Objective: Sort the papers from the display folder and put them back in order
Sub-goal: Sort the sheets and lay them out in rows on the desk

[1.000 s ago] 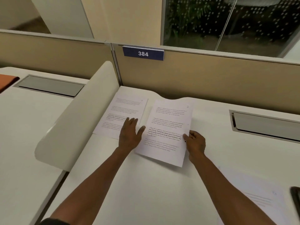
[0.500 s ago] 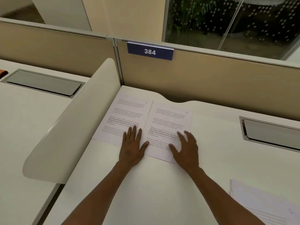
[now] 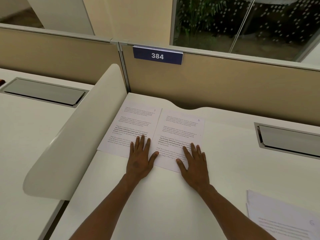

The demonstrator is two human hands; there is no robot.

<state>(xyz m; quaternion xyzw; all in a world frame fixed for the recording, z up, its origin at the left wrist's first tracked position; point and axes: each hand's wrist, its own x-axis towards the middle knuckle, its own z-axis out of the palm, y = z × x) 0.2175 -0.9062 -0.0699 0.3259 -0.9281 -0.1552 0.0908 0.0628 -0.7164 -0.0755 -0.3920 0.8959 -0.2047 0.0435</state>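
Observation:
Two printed white sheets lie side by side on the white desk [image 3: 155,205], near its far left corner. My left hand [image 3: 139,157] lies flat with straight fingers on the lower right corner of the left sheet [image 3: 131,125]. My right hand [image 3: 194,161] lies flat on the lower part of the right sheet [image 3: 180,130]. The sheets touch along their inner edges. More printed papers [image 3: 280,217] lie in a loose stack at the lower right. The display folder is not in view.
A beige partition [image 3: 225,87] with a blue "384" plate [image 3: 157,55] backs the desk. A curved white side divider [image 3: 74,141] stands to the left. A grey cable hatch [image 3: 289,139] sits at the right, another hatch [image 3: 43,92] on the neighbouring desk.
The right sheet, held tilted by its edge a second ago, now lies flat beside the left sheet. My right hand let go of its edge and flattened onto it. The view shifted nearer.

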